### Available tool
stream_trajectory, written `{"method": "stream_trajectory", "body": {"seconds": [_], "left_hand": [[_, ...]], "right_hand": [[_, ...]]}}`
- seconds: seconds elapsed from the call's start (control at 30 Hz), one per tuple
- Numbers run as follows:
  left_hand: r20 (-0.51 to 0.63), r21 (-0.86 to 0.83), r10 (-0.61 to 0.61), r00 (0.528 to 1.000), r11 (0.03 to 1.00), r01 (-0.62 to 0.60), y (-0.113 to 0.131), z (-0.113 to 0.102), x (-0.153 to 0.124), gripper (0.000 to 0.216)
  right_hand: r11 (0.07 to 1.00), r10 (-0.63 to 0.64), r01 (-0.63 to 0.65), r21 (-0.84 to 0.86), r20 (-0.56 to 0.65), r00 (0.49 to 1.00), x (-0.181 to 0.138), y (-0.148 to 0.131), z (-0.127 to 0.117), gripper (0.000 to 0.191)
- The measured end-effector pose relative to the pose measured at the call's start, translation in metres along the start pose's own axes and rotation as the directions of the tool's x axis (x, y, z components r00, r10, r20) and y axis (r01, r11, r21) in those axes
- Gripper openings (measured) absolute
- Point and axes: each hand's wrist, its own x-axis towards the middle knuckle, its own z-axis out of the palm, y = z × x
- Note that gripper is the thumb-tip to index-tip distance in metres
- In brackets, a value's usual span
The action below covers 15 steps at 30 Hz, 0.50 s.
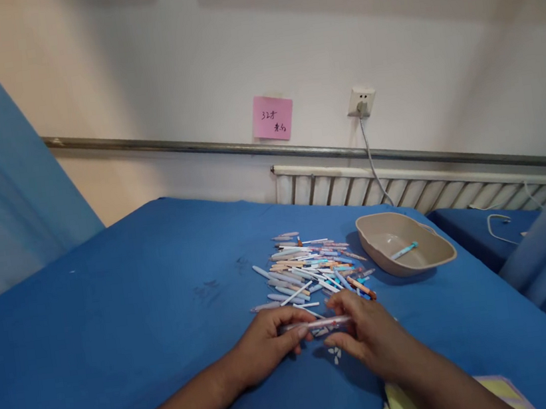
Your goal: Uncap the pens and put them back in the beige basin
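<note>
A thin pink pen (319, 324) lies level between both my hands just above the blue tabletop (131, 317). My left hand (266, 347) pinches its left end and my right hand (368, 333) pinches its right end. Right behind the hands lies a loose pile of several pens and pen parts (306, 270), pastel blue, white, orange and pink. To the right of the pile stands a beige oval dish (430, 254) with one light blue pen (404, 251) in it.
Yellow paper (405, 408) pokes in at the bottom edge by my right forearm. A wall with a pink note (272, 117), a socket with a cable (361, 102) and a radiator (401, 187) runs behind the table. Blue cloth hangs left and right.
</note>
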Motion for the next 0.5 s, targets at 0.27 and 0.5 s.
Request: {"method": "stream_trajectory", "body": {"seconds": [0.27, 0.5], "left_hand": [[0.012, 0.023, 0.005, 1.000, 1.000, -0.006, 0.0037, -0.0004, -0.0001, 0.027], [-0.033, 0.016, -0.020, 0.999, 1.000, 0.021, 0.0011, -0.0002, 0.0006, 0.026]], "right_hand": [[0.997, -0.033, 0.035, -0.076, 0.022, 0.999, 0.0010, 0.0040, -0.0016, 0.021], [1.000, 0.009, -0.009, 0.004, -0.032, 0.999, -0.0001, -0.0001, 0.0005, 0.020]]}}
